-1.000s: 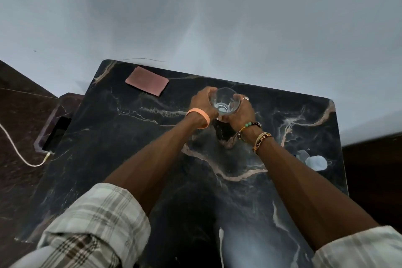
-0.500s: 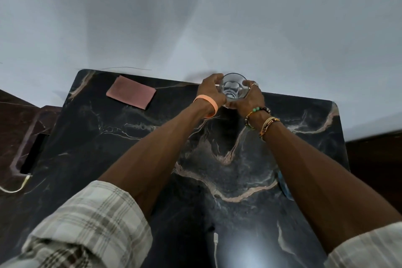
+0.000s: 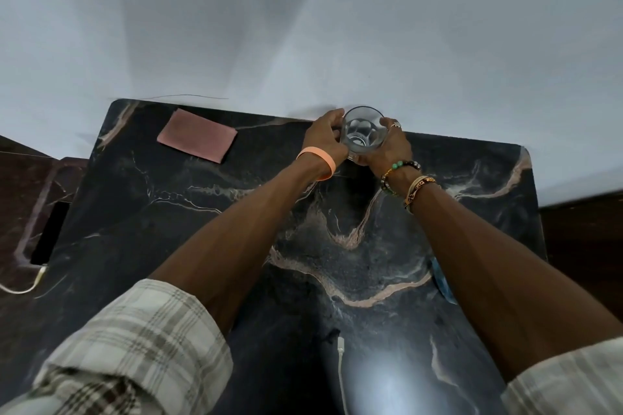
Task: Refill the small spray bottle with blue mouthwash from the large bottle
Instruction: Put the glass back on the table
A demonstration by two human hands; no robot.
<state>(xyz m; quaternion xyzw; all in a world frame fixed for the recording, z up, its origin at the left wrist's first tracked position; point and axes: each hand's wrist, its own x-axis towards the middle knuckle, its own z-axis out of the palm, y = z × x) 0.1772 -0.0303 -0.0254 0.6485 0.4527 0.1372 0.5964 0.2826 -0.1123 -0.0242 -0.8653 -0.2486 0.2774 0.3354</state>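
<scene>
1. Setting: a black marble-look table (image 3: 209, 219) with pale veins, pushed up against a plain white wall that fills the top half of the frame. A pink cloth (image 3: 198, 136) lies flat in the upper left of the tabletop, and a white cable (image 3: 341, 371) runs off the bottom edge.
2. Both hands sit at the far edge, upper centre — the left hand (image 3: 325, 135) and right hand (image 3: 387, 145) are each wrapped around the sides of a clear glass (image 3: 362, 128), fingers pressed on it. It looks empty.
3. What changed: over the last second the glass has gone from mid-table out to the back edge by the wall, both hands on it throughout.
4. Meaning for the task: probably just clearing space. Neither bottle is clearly visible — only a bluish sliver (image 3: 441, 280) peeks from under the right forearm, too hidden to identify. No pouring has started.
</scene>
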